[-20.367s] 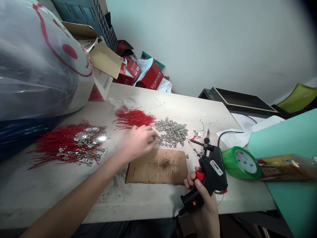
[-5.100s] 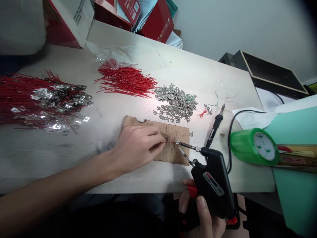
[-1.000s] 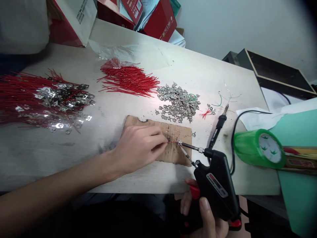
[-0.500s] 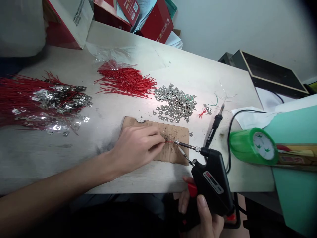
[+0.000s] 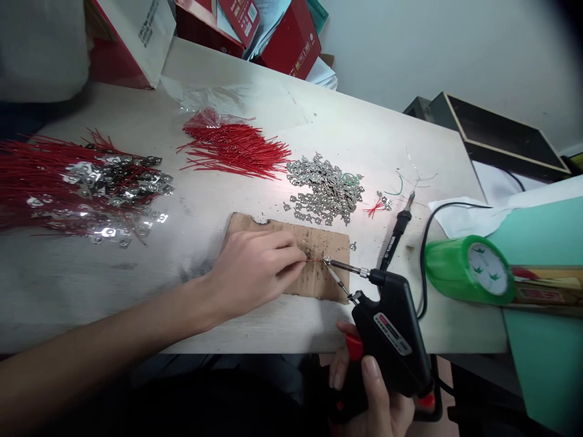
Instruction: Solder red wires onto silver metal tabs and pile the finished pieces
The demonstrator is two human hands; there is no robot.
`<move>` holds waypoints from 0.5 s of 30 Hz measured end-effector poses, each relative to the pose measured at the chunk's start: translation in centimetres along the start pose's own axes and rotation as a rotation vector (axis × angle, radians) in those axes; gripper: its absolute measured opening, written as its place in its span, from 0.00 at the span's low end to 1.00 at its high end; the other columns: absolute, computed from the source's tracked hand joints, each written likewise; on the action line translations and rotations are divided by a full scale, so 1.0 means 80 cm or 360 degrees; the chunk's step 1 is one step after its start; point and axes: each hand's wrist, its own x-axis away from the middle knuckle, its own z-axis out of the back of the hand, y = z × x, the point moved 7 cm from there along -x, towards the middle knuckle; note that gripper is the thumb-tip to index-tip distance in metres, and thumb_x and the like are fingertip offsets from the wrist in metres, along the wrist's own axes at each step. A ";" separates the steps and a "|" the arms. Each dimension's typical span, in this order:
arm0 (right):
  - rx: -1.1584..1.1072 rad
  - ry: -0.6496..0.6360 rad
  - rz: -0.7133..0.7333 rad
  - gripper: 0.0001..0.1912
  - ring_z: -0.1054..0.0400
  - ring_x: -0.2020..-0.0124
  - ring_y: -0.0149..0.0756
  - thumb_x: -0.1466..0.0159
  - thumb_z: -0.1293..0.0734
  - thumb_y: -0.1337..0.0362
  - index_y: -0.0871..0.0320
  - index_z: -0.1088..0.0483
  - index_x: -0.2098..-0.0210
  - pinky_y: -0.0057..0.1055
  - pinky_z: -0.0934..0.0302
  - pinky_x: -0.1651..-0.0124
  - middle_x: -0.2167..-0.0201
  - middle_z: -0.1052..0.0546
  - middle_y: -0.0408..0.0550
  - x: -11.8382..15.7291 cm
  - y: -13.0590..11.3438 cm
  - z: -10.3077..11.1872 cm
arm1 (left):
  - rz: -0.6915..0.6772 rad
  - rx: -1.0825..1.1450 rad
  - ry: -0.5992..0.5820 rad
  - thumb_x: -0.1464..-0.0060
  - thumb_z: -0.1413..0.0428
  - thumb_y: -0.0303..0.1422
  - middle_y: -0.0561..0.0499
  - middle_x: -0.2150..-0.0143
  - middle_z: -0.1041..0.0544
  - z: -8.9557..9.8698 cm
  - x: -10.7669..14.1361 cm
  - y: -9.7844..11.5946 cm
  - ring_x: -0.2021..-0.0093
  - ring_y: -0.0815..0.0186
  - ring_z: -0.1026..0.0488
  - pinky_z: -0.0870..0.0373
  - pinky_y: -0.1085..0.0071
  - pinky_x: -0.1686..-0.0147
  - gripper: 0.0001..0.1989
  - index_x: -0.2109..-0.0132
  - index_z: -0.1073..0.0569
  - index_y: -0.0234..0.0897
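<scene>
My left hand (image 5: 257, 267) pinches a thin red wire (image 5: 315, 260) over a scorched piece of cardboard (image 5: 337, 243). At the wire's far end sits a small metal tab (image 5: 327, 260), touched by the tip of a black soldering gun (image 5: 389, 328). My right hand (image 5: 376, 388) is wrapped round the gun's handle, with a finger by its red trigger. Behind the cardboard lie a heap of metal tabs (image 5: 323, 188) and a bundle of red wires (image 5: 237, 149).
Wires with tabs attached (image 5: 91, 188) lie at the left. A black soldering iron (image 5: 396, 237), a green tape roll (image 5: 469, 269) and a black cable are at the right. Red boxes (image 5: 291, 42) stand at the back.
The whole view has shifted slightly, so the table things appear a little further right. Both hands keep their holds, and the gun's tip stays at the tab.
</scene>
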 end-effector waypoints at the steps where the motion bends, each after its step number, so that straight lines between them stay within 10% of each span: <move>1: -0.0014 0.0006 -0.0013 0.11 0.38 0.85 0.35 0.32 0.35 0.55 0.52 0.24 0.61 0.38 0.43 0.79 0.74 0.23 0.45 0.000 0.000 0.000 | 0.0000 -0.0001 0.0002 0.35 0.44 0.30 0.55 0.65 0.20 0.000 0.000 0.000 0.66 0.68 0.24 0.33 0.68 0.67 0.09 0.62 0.19 0.38; 15: -0.0081 -0.0064 -0.0137 0.12 0.38 0.85 0.34 0.31 0.35 0.58 0.58 0.24 0.60 0.34 0.46 0.77 0.85 0.32 0.40 -0.001 0.003 -0.002 | 0.0018 0.0008 -0.0011 0.35 0.44 0.30 0.54 0.65 0.20 -0.002 0.000 -0.001 0.66 0.69 0.24 0.33 0.70 0.66 0.10 0.62 0.19 0.38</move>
